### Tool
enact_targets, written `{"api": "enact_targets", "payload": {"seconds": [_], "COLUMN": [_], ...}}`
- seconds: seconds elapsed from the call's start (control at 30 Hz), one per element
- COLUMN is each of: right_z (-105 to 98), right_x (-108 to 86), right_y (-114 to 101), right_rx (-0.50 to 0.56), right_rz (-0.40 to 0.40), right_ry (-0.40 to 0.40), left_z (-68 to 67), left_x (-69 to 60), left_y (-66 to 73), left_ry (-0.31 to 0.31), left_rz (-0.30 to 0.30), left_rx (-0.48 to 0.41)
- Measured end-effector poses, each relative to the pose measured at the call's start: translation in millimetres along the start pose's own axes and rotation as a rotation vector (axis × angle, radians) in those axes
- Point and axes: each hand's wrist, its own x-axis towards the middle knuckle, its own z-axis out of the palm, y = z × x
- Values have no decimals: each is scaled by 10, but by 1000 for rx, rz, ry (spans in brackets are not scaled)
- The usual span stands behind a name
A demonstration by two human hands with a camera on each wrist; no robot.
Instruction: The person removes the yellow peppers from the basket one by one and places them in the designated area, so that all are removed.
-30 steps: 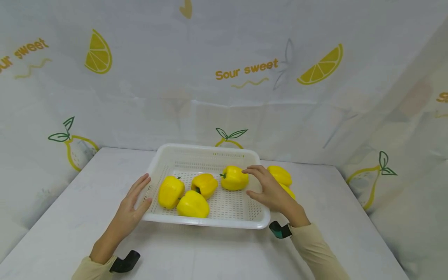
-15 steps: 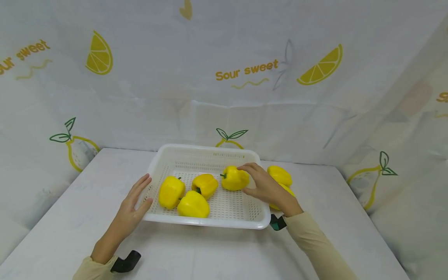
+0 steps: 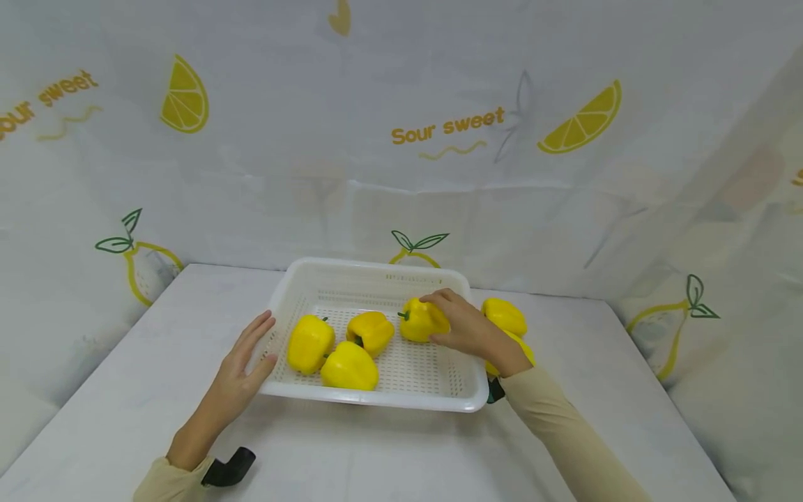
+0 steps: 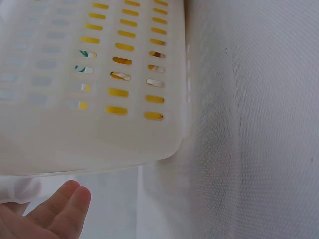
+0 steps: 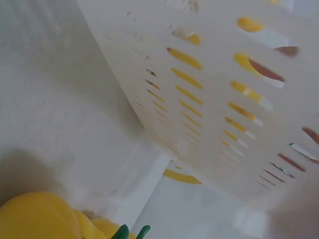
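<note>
A white perforated plastic basket (image 3: 370, 399) holds several yellow bell peppers. In the head view my right hand (image 3: 469, 328) reaches over its right side. Thumb and fingers curl about the rightmost bell pepper (image 3: 419, 321), which still lies on the basket floor. At the left rim my left hand (image 3: 233, 382) has its fingers extended and thumb apart. Three other bell peppers, one at the left (image 3: 310, 345), one in the middle (image 3: 370, 333) and one in front (image 3: 350, 367), lie grouped. The left wrist view shows fingertips (image 4: 75, 204) beside the basket wall (image 4: 89, 144).
Outside the basket's right side are more yellow bell peppers (image 3: 505, 316), partly hidden by the right forearm. The right wrist view also shows bell peppers (image 5: 40, 216) outside the basket. A white lemon-print sheet (image 3: 301, 167) hangs behind the white-covered table (image 3: 351, 460).
My right hand has moved left and inward, its fingers and thumb closing around the rightmost bell pepper. The left hand stays at the rim, and the peppers have not visibly moved.
</note>
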Motion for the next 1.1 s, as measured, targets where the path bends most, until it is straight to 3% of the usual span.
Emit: {"api": "enact_targets", "payload": {"seconds": [0.47,0.77,1.1], "right_z": [45,120,155], "right_x": [72,74,76], "right_y": [-49,-63,-50], "right_rx": [-131,-233,-228], "right_rz": [46,8,-22], "right_ry": [-59,-12,19], "left_z": [2,4,-1], "left_x": [6,9,10], "left_y": [-5,-9,10], "left_ry": [7,7,2], "left_rz": [14,5,-9], "left_rx": [8,8,12]}}
